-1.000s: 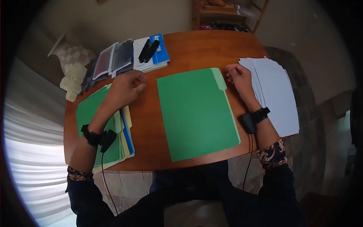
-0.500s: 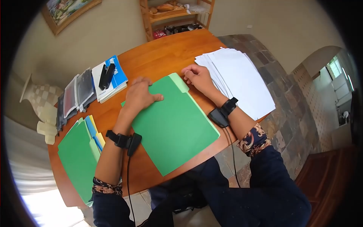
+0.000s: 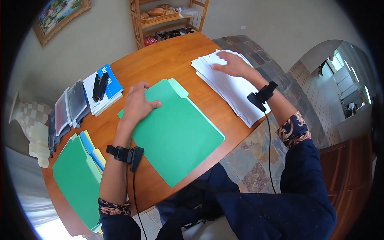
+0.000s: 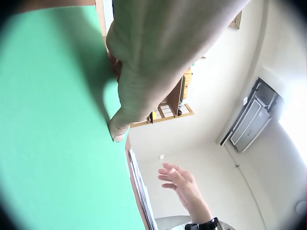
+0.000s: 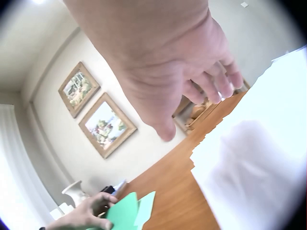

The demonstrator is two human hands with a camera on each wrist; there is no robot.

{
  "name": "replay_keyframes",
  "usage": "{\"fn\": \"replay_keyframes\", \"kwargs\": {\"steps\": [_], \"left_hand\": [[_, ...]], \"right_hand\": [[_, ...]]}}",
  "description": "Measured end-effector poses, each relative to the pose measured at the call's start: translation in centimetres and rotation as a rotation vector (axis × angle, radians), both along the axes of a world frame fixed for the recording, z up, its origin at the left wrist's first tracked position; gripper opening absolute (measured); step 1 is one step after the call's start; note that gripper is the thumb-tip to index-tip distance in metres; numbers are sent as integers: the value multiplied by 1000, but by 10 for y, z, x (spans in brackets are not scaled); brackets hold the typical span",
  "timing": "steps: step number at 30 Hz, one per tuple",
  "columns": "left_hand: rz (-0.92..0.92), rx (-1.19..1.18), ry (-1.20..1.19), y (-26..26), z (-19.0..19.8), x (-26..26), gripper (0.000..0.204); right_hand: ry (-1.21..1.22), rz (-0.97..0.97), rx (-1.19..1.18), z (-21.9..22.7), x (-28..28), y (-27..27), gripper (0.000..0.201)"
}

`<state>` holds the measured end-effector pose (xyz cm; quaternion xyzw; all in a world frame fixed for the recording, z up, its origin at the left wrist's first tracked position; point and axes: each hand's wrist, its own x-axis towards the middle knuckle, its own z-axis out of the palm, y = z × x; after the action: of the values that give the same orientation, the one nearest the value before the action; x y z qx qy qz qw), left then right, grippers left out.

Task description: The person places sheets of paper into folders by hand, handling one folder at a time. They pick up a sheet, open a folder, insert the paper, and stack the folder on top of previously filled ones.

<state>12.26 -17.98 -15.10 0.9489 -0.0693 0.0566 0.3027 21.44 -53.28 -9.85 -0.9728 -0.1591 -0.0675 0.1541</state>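
Note:
A green file folder (image 3: 180, 132) with a pale tab lies on the wooden table, in front of the person. My left hand (image 3: 138, 103) rests at its upper left edge. In the left wrist view its thumb (image 4: 118, 132) touches the green surface, while the other fingers are mostly hidden behind the hand. Over the far end of a stack of white paper (image 3: 240, 96) hovers my right hand (image 3: 234, 66). Its fingers are spread and loosely bent, holding nothing. The right wrist view shows the palm above the sheets (image 5: 259, 148), with a shadow on them.
More folders (image 3: 78, 176), green, blue and yellow, are piled at the table's left. Behind them lie zip pouches (image 3: 72, 104) and a black stapler (image 3: 100, 87) on notebooks (image 3: 114, 94). A pale vase (image 3: 30, 116) stands at the far left, a wooden shelf (image 3: 160, 24) beyond the table.
The head view has swung to the right. My left hand has moved from beside the left pile onto the green folder's edge. My right hand has left the folder's tab side and reached over the paper.

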Motion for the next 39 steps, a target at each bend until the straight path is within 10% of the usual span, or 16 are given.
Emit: {"fn": "replay_keyframes", "kwargs": {"steps": [4,8,24,26,28,30,37,39], "left_hand": [[7,-71,-16,-1,1,1,47],[20,-292,87,8,-4,10,26],[3,-1069,-217,64,15,32,23],[-75,-1266,-198,80,11,35,7],[-718,-1414,-101,126,-22,66,21],[-978,-1330,-124,143,-39,88,28],[-880,-1320,26,117,-37,47,31],[-949,-1425,519,122,-57,57,31]], "right_hand": [[504,-85,-293,-15,0,-27,112],[354,-115,-337,-35,-15,-32,111],[44,-174,-211,-38,-33,-32,33],[78,-212,-224,-30,-30,-32,32],[114,-248,-239,-26,-25,-33,32],[136,-257,-149,-24,-21,-37,31],[134,-257,22,7,-23,-25,33],[174,-257,137,17,-26,-15,31]]}}
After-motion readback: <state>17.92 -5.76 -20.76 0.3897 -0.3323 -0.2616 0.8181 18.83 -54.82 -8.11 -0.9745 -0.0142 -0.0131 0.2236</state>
